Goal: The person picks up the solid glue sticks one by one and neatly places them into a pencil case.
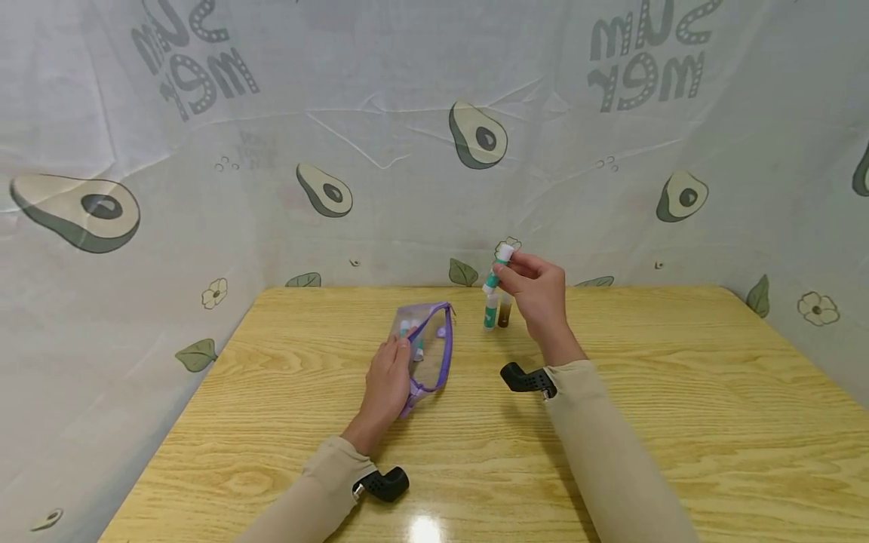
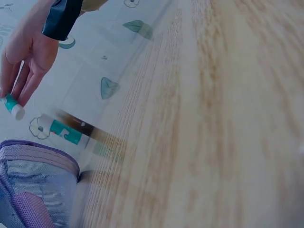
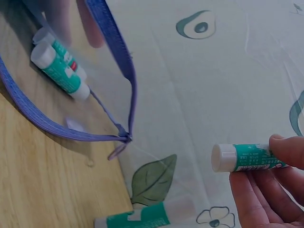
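My right hand (image 1: 543, 298) pinches a green-and-white glue stick (image 1: 498, 270) between thumb and fingers, raised and tilted above the back of the table. Just below it, another glue stick (image 1: 490, 315) stands upright beside a small dark brown tube (image 1: 505, 312) with a pale top. My left hand (image 1: 387, 377) grips the left side of a see-through pouch with purple zip edging (image 1: 446, 354), its thumb at the gaping mouth. Two glue sticks (image 3: 59, 71) lie inside the pouch, seen in the right wrist view.
The wooden table (image 1: 652, 377) has its far edge against a hanging pale cloth (image 1: 400, 90) printed with avocados and leaves. A black wrist mount (image 1: 526, 378) sits on the right sleeve and another mount (image 1: 385, 483) on the left.
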A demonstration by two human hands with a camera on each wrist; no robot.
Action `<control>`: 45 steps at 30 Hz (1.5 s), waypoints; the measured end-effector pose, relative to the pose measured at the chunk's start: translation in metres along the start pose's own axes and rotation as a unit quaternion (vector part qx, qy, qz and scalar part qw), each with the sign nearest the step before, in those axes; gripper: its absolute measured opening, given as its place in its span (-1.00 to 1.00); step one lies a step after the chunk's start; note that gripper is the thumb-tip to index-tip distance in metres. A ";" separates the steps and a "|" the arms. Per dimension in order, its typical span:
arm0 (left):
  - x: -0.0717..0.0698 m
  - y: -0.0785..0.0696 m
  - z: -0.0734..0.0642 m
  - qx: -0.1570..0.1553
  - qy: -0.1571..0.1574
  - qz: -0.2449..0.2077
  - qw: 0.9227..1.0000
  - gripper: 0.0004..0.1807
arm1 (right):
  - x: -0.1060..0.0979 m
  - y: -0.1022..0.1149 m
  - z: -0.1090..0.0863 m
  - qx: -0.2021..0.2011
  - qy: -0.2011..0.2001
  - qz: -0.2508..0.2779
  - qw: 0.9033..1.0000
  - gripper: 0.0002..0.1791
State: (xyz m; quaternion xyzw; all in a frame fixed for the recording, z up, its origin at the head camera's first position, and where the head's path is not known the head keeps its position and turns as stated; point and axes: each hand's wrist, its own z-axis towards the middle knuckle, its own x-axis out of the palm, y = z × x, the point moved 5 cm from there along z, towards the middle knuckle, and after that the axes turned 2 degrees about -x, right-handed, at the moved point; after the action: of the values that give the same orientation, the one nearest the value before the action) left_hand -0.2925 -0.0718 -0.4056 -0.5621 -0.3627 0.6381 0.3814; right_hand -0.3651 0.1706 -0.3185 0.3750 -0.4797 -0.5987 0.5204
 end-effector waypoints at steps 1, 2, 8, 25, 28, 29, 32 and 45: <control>0.000 0.001 0.000 -0.002 0.001 0.000 1.000 -0.45 | 0.004 -0.002 -0.001 0.003 0.005 -0.007 1.000 -0.50; 0.000 0.002 0.000 -0.002 0.001 -0.001 1.000 -0.45 | 0.007 -0.003 -0.001 0.006 0.010 -0.014 1.000 -0.49; 0.000 0.003 0.000 0.000 -0.001 -0.006 1.000 -0.46 | 0.023 -0.013 -0.009 0.004 0.013 -0.019 1.000 -0.53; 0.001 0.000 0.001 0.002 0.002 -0.003 1.000 -0.45 | 0.052 -0.047 -0.021 0.080 0.000 0.039 0.996 -0.64; 0.001 0.000 0.000 0.002 0.003 -0.006 1.000 -0.45 | 0.055 -0.051 -0.023 0.090 -0.004 0.035 0.995 -0.65; 0.001 0.000 0.000 0.001 0.003 -0.007 1.000 -0.45 | 0.056 -0.053 -0.023 0.092 -0.006 0.030 0.995 -0.64; 0.001 0.001 0.000 -0.002 0.004 -0.007 1.000 -0.45 | 0.057 -0.056 -0.025 0.098 -0.013 0.012 0.995 -0.62; 0.003 0.003 0.001 0.000 0.007 -0.008 1.000 -0.44 | 0.063 -0.063 -0.030 0.120 -0.025 -0.002 0.992 -0.60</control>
State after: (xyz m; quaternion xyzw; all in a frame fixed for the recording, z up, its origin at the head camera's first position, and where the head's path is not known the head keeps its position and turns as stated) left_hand -0.2941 -0.0707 -0.4088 -0.5640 -0.3644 0.6309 0.3887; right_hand -0.3650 0.1030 -0.3841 0.4209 -0.5604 -0.5470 0.4577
